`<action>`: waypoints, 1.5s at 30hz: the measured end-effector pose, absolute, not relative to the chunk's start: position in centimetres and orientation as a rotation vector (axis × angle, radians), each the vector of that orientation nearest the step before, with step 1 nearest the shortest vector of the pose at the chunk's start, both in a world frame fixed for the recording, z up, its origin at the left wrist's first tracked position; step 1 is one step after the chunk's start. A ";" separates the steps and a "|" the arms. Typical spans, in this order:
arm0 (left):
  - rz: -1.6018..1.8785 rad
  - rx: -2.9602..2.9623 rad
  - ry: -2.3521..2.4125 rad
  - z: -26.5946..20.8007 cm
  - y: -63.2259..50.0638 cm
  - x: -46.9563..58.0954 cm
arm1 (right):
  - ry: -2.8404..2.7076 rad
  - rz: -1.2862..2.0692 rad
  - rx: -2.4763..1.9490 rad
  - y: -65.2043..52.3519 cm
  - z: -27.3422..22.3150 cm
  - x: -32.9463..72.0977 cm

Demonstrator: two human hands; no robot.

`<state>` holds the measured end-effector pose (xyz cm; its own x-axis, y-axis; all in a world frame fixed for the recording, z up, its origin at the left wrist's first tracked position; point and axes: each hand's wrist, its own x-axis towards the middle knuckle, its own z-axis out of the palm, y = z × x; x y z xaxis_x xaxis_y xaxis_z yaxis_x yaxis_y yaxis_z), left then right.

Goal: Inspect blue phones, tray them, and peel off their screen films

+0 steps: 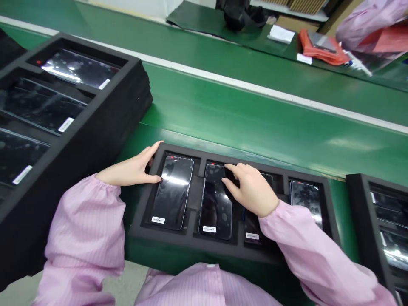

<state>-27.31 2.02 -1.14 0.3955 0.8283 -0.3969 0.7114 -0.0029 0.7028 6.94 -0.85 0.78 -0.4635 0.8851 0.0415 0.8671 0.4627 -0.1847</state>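
Note:
A black foam tray (194,193) lies in front of me, with a phone in each of its compartments. My left hand (135,166) grips its far left corner, the thumb over the rim beside the leftmost phone (174,193) and the fingers partly hidden behind the edge. Over the second phone (216,204) is my right hand (250,187), its thumb and index fingertip apart at the upper right of the screen; whether they touch it I cannot tell. My right hand and sleeve partly cover the third phone (252,227). The rightmost phone (306,197) shows above my sleeve.
Stacked black foam trays (127,85) holding phones rise at the left. Another black tray (357,212) with screens stands at the right. Beyond the green bench (255,106) with its white strip are an orange pouch (321,49), folded paper (281,34) and another person's pink sleeve (369,21).

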 end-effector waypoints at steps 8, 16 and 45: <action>0.045 1.907 1.500 -0.8 2.2 -26.9 | -2.546 -0.267 -1.630 -1.2 0.8 4.4; 0.266 1.822 1.551 -1.3 3.2 -26.7 | -2.525 -0.093 -1.420 -0.1 -0.9 5.9; 0.207 1.862 1.582 -1.2 3.5 -26.7 | -2.425 0.725 -1.009 2.1 1.7 10.7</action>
